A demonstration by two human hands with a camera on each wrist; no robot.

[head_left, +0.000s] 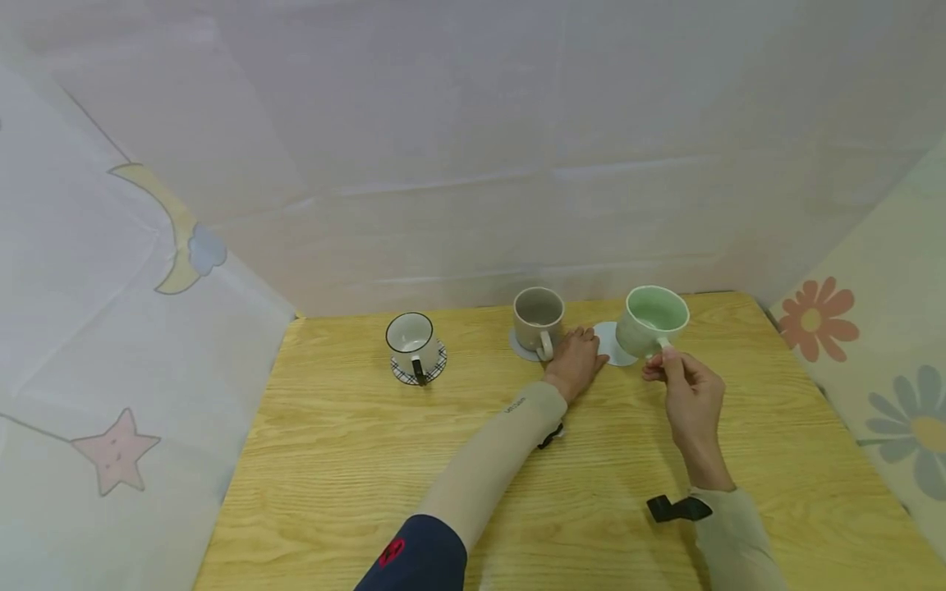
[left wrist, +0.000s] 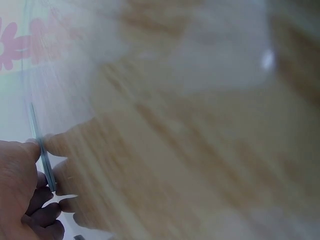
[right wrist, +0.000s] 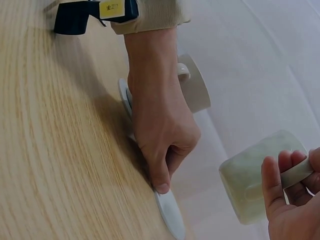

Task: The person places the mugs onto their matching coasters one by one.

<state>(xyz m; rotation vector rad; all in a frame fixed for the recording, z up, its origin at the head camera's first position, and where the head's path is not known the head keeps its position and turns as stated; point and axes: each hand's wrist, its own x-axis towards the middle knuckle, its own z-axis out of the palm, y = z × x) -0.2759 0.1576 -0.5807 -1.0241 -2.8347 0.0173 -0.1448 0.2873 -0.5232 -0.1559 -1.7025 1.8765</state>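
My right hand [head_left: 693, 398] holds a pale green mug [head_left: 634, 338] by its handle, raised above the table at the right. A round, light grey coaster [head_left: 610, 349] lies just left of that mug; in the right wrist view the mug is well apart from it. My left hand [head_left: 578, 359] pinches the near edge of this coaster [right wrist: 171, 215], its thumb on top. Beside that hand stands a grey-brown mug [head_left: 530, 332] on another grey coaster [head_left: 520, 351], its handle close to the wrist. The left wrist view is blurred, with the coaster edge [left wrist: 47, 170] between thumb and fingers.
At the left, a white mug [head_left: 406, 355] with a black rim and black handle stands on a checked coaster [head_left: 440, 366]. The wooden table [head_left: 332, 460] ends at a pale cloth backdrop [head_left: 443, 205] behind and on both sides.
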